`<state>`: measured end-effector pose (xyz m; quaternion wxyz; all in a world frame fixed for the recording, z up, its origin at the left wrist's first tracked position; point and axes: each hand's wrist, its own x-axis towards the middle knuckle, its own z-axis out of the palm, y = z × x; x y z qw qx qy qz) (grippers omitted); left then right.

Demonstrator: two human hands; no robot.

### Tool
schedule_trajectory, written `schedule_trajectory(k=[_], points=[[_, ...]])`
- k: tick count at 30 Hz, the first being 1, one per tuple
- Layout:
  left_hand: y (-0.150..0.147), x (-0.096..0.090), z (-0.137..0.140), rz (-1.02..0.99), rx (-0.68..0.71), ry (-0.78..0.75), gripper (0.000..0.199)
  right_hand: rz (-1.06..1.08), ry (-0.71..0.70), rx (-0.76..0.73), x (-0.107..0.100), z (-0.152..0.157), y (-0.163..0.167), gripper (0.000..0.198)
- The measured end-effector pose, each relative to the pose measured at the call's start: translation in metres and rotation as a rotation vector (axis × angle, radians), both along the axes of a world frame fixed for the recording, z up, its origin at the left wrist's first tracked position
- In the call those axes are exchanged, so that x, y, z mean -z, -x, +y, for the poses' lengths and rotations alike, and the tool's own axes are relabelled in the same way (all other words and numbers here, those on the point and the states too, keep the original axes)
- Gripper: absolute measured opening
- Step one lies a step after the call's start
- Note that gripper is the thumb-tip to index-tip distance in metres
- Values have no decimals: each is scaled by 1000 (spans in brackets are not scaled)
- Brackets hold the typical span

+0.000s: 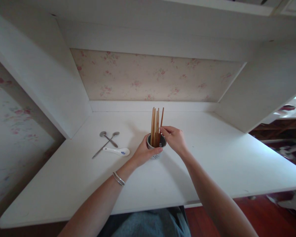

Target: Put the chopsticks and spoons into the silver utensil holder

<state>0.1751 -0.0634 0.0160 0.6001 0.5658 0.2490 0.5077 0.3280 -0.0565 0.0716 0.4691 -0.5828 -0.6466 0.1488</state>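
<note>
A perforated metal utensil holder [156,156] stands on the white desk, with my left hand [144,152] wrapped round its left and front side. Several wooden chopsticks [155,126] stand upright in it, bunched toward the left. At the holder's right rim, my right hand [173,137] pinches a darker chopstick [162,117] between thumb and fingers. That chopstick leans slightly right, its lower end down inside the holder. To the left lie two metal spoons, a short one [109,139] crossing a long-handled one [102,148]. Just in front of them is a white ceramic spoon [122,152] with a blue pattern.
The white desk [212,161] has a back ledge and side panels [256,85] rising at left and right. Overhead runs a white shelf [148,29]. Floral wallpaper [148,75] covers the back wall. A reddish floor [207,220] shows below the front edge.
</note>
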Motion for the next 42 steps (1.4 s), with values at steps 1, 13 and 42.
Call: schedule_trajectory(k=[1, 13, 42], points=[[0, -1, 0, 1, 10, 1, 67, 8, -10, 12, -1, -1, -1, 26], [1, 2, 1, 13, -2, 10, 69, -202, 84, 41, -15, 9, 3, 32], [34, -28, -1, 359, 72, -211, 81, 555, 258, -476, 43, -24, -3, 74]])
